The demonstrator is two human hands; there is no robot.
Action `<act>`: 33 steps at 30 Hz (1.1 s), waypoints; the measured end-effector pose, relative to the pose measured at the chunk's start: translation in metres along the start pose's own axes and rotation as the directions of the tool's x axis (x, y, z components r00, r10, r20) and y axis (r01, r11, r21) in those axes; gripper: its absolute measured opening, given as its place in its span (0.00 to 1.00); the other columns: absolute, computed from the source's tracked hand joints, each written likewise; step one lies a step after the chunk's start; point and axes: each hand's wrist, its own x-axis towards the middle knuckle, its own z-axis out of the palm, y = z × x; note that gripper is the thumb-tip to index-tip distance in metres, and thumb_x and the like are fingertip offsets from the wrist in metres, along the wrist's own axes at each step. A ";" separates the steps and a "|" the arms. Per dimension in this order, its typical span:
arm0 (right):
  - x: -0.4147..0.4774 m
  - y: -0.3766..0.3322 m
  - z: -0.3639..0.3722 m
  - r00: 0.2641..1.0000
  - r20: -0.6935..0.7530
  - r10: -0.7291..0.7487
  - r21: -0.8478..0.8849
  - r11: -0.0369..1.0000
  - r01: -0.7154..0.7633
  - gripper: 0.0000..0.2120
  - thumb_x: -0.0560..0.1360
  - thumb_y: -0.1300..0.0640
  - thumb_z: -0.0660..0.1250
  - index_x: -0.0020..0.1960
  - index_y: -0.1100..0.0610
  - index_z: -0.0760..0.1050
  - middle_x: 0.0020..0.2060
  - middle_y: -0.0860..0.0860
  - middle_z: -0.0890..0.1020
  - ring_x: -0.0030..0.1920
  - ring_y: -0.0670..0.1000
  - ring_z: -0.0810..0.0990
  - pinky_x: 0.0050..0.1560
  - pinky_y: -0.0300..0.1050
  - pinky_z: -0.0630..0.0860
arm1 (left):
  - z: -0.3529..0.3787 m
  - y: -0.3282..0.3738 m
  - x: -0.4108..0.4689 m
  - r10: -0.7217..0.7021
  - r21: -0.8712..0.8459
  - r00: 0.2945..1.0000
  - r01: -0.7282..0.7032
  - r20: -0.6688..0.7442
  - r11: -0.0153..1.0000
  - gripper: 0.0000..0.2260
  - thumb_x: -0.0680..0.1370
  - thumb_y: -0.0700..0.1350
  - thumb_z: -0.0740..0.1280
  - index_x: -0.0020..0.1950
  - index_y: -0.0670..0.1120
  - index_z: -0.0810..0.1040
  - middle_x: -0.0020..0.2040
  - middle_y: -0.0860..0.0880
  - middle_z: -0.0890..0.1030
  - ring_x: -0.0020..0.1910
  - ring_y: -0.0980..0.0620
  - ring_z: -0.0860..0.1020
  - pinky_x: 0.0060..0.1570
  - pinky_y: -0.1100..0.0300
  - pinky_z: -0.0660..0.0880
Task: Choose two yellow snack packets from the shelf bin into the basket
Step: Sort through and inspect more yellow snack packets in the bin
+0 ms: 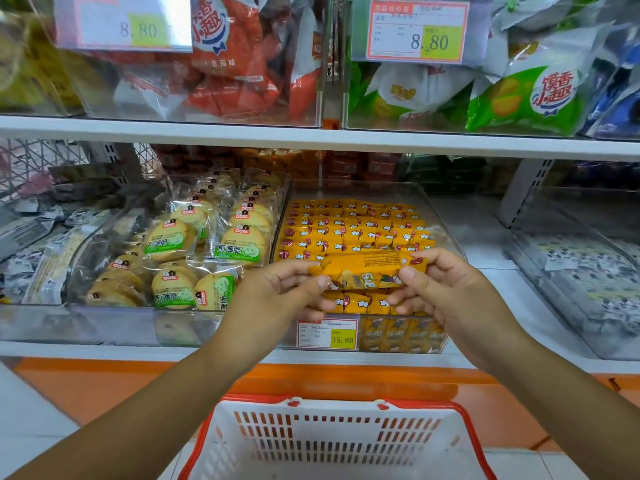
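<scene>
A clear shelf bin (440,216) holds several rows of yellow snack packets (353,226). Just above the bin's front, my left hand (277,299) and my right hand (446,292) hold one yellow snack packet (367,270) between them, each pinching an end with thumb and fingers. Whether a second packet lies behind it I cannot tell. Below, at the bottom centre, the white basket (339,441) with a red rim sits under my forearms; the part of its inside that shows holds nothing.
A bin of round biscuit packs (194,251) stands left of the yellow bin, and a bin of pale packets (581,268) stands right. A price tag (327,334) hangs on the yellow bin's front. The upper shelf (311,136) carries bins of red and green bags.
</scene>
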 end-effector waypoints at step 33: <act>0.147 -0.033 -0.020 0.930 0.278 0.240 -0.941 0.264 0.213 0.11 0.79 0.58 0.67 0.59 0.47 0.81 0.46 0.34 0.76 0.45 0.35 0.74 0.41 0.28 0.65 | 0.024 -0.020 0.076 -0.017 0.924 0.954 -0.284 0.298 0.257 0.24 0.84 0.58 0.49 0.80 0.56 0.55 0.82 0.57 0.49 0.79 0.59 0.45 0.76 0.57 0.41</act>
